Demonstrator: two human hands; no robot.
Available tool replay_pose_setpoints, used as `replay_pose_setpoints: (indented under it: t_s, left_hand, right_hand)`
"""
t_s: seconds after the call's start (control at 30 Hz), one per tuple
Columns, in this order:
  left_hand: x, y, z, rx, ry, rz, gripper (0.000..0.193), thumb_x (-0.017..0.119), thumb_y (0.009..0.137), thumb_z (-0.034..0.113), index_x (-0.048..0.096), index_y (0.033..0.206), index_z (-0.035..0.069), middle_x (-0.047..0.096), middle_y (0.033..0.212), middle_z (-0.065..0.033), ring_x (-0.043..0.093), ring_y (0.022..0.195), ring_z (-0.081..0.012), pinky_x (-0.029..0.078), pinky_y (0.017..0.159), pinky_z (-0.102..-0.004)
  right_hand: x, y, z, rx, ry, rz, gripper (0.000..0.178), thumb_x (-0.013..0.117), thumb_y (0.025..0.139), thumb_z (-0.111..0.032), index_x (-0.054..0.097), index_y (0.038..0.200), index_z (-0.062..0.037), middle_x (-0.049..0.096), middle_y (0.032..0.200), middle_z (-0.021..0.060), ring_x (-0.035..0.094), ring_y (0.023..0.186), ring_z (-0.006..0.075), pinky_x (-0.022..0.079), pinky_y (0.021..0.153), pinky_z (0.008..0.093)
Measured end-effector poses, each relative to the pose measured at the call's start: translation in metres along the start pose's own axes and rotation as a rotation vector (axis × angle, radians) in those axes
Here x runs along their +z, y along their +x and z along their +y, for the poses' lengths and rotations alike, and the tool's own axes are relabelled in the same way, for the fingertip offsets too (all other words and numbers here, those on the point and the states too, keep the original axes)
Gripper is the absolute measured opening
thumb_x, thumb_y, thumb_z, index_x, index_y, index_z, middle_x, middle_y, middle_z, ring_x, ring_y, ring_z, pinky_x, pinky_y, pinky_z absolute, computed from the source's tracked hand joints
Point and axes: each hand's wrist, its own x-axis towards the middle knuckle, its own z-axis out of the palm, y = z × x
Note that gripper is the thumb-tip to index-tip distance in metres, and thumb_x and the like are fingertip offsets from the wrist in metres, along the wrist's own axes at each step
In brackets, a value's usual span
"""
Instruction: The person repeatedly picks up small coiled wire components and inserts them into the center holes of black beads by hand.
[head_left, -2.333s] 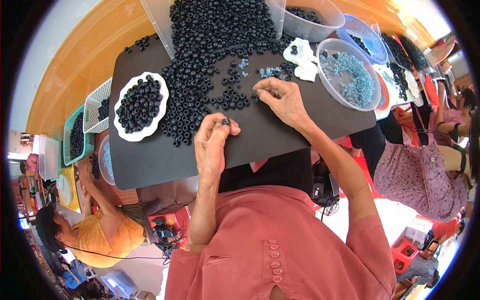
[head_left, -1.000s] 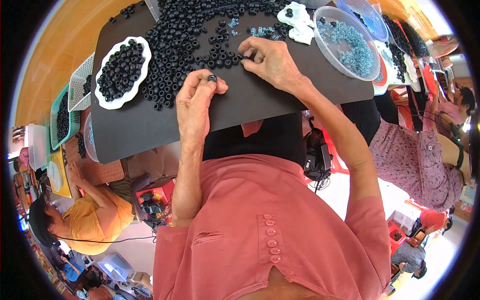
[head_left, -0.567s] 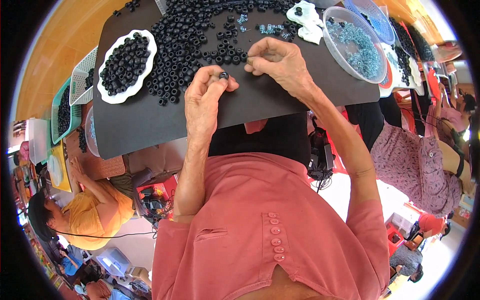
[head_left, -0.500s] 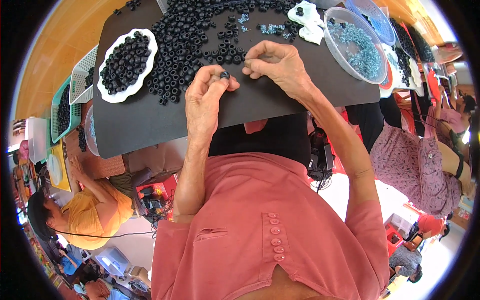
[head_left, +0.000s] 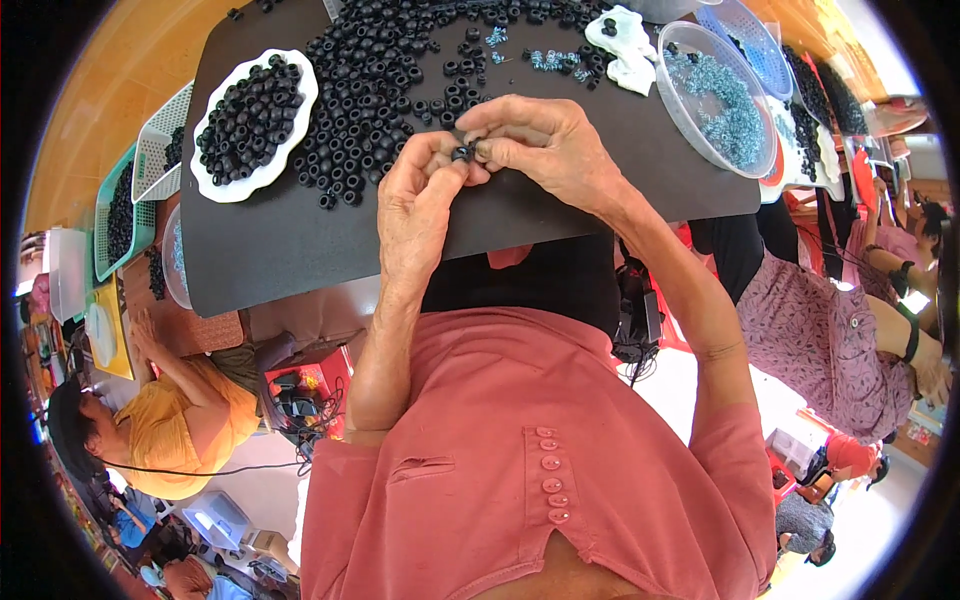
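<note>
A small round black piece with a hole (head_left: pixel 461 154), bead-like, is pinched between the thumb and fingers of my left hand (head_left: pixel 415 205). My right hand (head_left: pixel 560 150) has come up against it, thumb and fingertips closed at the piece; whatever they grip is too small and hidden to name. Both hands hover over the near part of the dark table (head_left: pixel 270 245). Just beyond them spreads a large heap of similar black pieces (head_left: pixel 365 125). Small clear-blue pieces (head_left: pixel 552 61) lie in a short row past my right hand.
A white scalloped plate (head_left: pixel 205 185) of black pieces stands left. To the right is a clear round tub (head_left: pixel 690 140) of blue pieces, beside a blue basket (head_left: pixel 765 70) and a white dish (head_left: pixel 632 72). People sit at both sides; green and white baskets (head_left: pixel 143 193) stand left.
My right hand has moved left and slightly down, bringing its fingertips to the black piece in my left hand. The left hand has shifted slightly right and still holds the piece.
</note>
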Motion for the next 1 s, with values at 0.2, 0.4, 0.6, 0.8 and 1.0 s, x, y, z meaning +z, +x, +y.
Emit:
replay_pose_setpoints:
  t_s: [0.2, 0.4, 0.6, 0.8, 1.0]
  left_hand:
    - [0.001, 0.0, -0.001, -0.01, 0.014, 0.022, 0.013, 0.05, 0.086, 0.0, 0.057, 0.097, -0.002, 0.065, 0.082, -0.0059, 0.063, 0.08, -0.0095, 0.048, 0.075, -0.022]
    - [0.001, 0.0, -0.001, 0.002, 0.074, 0.028, 0.013, 0.05, 0.086, -0.001, 0.057, 0.097, -0.002, 0.062, 0.08, -0.0027, 0.064, 0.08, -0.0099, 0.048, 0.073, -0.0213]
    - [0.002, -0.002, -0.001, -0.01, 0.053, 0.042, 0.014, 0.051, 0.086, -0.002, 0.057, 0.099, -0.002, 0.06, 0.08, -0.0015, 0.064, 0.08, -0.0097, 0.049, 0.075, -0.0221]
    - [0.003, -0.002, -0.002, 0.04, 0.097, 0.0, 0.019, 0.051, 0.089, 0.002, 0.059, 0.106, -0.002, 0.063, 0.086, -0.0028, 0.059, 0.08, -0.0066, 0.045, 0.076, -0.0196]
    - [0.002, -0.002, -0.003, 0.042, 0.073, 0.009, 0.019, 0.051, 0.089, 0.003, 0.059, 0.105, -0.003, 0.063, 0.089, -0.002, 0.059, 0.082, -0.0064, 0.045, 0.076, -0.0197]
  right_hand:
    - [0.001, 0.0, -0.008, 0.035, -0.109, 0.038, 0.015, 0.059, 0.087, 0.003, 0.066, 0.1, 0.0039, 0.065, 0.091, 0.0072, 0.063, 0.082, 0.0111, 0.052, 0.075, 0.0236]
    - [0.005, 0.001, -0.004, -0.136, -0.142, 0.042, 0.014, 0.06, 0.086, 0.004, 0.068, 0.096, 0.0013, 0.063, 0.096, 0.0049, 0.062, 0.08, 0.0101, 0.051, 0.072, 0.022]
    - [0.007, 0.001, -0.01, -0.232, -0.322, 0.037, 0.016, 0.058, 0.084, 0.006, 0.068, 0.095, 0.0007, 0.063, 0.093, 0.006, 0.062, 0.074, 0.0103, 0.05, 0.066, 0.0216]
    - [0.01, 0.003, -0.008, -0.234, -0.315, 0.079, 0.014, 0.06, 0.081, 0.004, 0.069, 0.091, 0.0007, 0.065, 0.083, 0.0075, 0.065, 0.066, 0.0123, 0.053, 0.061, 0.0236]
    - [0.017, 0.002, 0.0, -0.226, -0.267, 0.137, 0.016, 0.062, 0.08, 0.003, 0.068, 0.094, 0.0001, 0.065, 0.085, 0.0081, 0.065, 0.067, 0.0132, 0.053, 0.061, 0.0241]
